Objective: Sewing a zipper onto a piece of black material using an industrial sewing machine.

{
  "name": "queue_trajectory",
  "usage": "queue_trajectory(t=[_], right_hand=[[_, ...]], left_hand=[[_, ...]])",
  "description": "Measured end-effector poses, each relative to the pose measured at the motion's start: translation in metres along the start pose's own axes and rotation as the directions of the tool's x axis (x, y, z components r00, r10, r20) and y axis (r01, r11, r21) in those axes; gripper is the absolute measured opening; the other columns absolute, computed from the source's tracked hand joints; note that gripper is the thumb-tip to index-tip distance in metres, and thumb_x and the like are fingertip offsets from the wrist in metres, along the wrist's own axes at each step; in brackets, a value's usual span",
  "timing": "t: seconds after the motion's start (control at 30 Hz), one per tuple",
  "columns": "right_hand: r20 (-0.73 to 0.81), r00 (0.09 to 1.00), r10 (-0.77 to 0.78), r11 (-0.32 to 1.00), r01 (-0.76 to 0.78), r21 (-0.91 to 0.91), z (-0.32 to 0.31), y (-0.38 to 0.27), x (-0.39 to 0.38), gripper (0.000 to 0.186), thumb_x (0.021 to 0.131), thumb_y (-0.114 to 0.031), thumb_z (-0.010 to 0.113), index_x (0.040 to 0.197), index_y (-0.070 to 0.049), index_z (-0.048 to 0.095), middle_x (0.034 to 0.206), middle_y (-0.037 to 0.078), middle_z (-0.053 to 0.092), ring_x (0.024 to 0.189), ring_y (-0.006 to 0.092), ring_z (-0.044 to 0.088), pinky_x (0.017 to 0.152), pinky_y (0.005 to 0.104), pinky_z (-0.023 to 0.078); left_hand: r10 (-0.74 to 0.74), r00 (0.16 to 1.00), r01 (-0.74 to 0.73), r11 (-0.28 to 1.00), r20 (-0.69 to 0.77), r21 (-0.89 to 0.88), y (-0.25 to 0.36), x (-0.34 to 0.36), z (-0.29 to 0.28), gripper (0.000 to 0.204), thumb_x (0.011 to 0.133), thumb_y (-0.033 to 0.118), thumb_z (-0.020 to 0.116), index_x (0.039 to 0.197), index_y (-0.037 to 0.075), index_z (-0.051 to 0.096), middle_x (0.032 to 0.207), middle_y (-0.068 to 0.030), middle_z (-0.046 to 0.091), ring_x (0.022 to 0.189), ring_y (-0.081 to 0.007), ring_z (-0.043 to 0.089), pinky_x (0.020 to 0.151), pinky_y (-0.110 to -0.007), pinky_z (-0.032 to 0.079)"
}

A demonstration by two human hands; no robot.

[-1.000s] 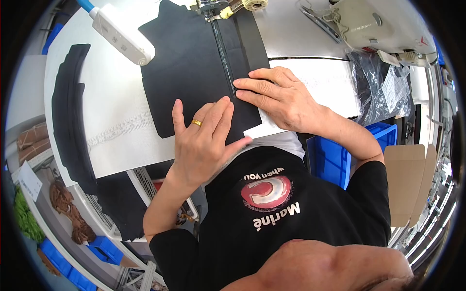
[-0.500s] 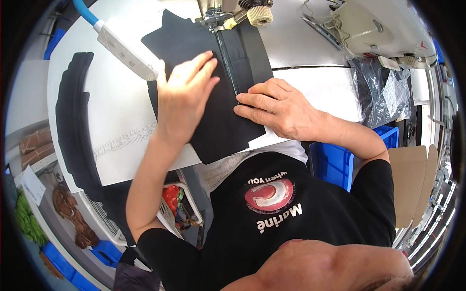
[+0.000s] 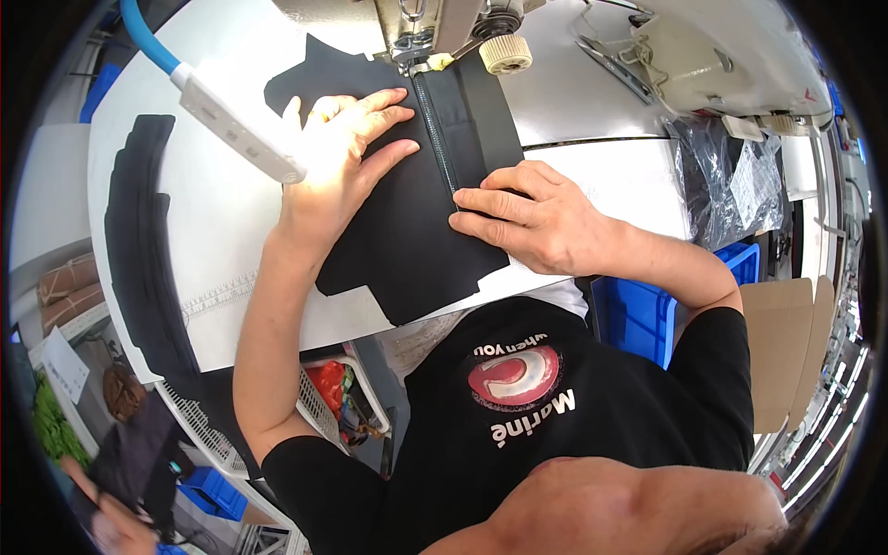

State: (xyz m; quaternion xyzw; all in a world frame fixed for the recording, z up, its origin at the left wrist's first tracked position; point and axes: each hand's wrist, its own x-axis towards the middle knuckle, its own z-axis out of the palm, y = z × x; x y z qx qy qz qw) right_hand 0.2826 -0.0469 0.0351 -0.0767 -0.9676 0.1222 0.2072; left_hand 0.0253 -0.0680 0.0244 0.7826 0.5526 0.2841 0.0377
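Moved: left hand (image 3: 338,153) now further up black fabric (image 3: 407,231), nearer sewing machine (image 3: 435,23).
Fingers: both hands spread flat, pressing.
Right hand (image 3: 527,217): beside seam.

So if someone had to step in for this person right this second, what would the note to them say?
Left hand: flat, fingers spread, pressing the black fabric piece on the white table, close to the sewing machine head.
Right hand: flat on the fabric's right side, fingertips at the zipper strip.
Done: the fabric's top end with the zipper sits under the needle area.
Left: the length of zipper nearer the person lies outside the machine. A stack of black pieces lies at the table's left.
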Motion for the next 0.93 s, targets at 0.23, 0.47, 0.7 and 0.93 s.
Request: queue_trajectory(t=[0.23,0.47,0.7,0.93], right_hand=[[-0.057,0.998,-0.022,1.000,0.021,-0.012,0.002,0.006,0.005,0.043,0.065,-0.004,0.070,0.107,-0.005,0.067,0.115,0.009,0.062,0.094,0.0230,0.059,0.072,0.0334,0.048],[-0.081,0.996,-0.027,0.999,0.025,-0.021,0.005,0.016,0.011,0.042,0.065,-0.005,0.072,0.107,-0.007,0.067,0.113,0.007,0.062,0.094,0.0229,0.058,0.074,0.0340,0.049],[-0.079,0.997,-0.003,0.999,-0.001,-0.052,0.005,0.024,0.018,0.037,0.070,-0.008,0.071,0.107,-0.008,0.066,0.113,0.005,0.062,0.096,0.0219,0.058,0.076,0.0338,0.049],[-0.094,0.996,-0.001,0.999,-0.004,-0.052,0.007,0.026,0.019,0.034,0.073,-0.011,0.070,0.106,-0.009,0.064,0.114,0.005,0.061,0.099,0.0218,0.056,0.079,0.0344,0.049]], left_hand=[[-0.002,1.000,0.003,1.000,-0.024,0.025,0.005,0.000,0.002,0.032,0.078,0.022,0.075,0.108,0.014,0.069,0.121,0.0080,0.064,0.099,-0.0155,0.057,0.106,-0.048,0.027],[0.174,0.970,-0.141,0.972,-0.168,0.188,0.012,-0.004,0.009,0.037,0.074,0.021,0.076,0.108,0.011,0.066,0.114,0.0043,0.067,0.088,-0.0182,0.061,0.102,-0.056,0.030],[0.056,0.997,-0.041,0.963,-0.048,0.268,0.016,-0.002,0.009,0.042,0.078,0.027,0.075,0.115,0.011,0.065,0.123,0.0051,0.061,0.104,-0.0174,0.057,0.101,-0.058,0.031],[0.087,0.994,-0.063,0.947,-0.062,0.314,0.015,0.003,0.009,0.040,0.076,0.029,0.075,0.112,0.012,0.067,0.116,0.0032,0.063,0.097,-0.0153,0.058,0.100,-0.056,0.033]])
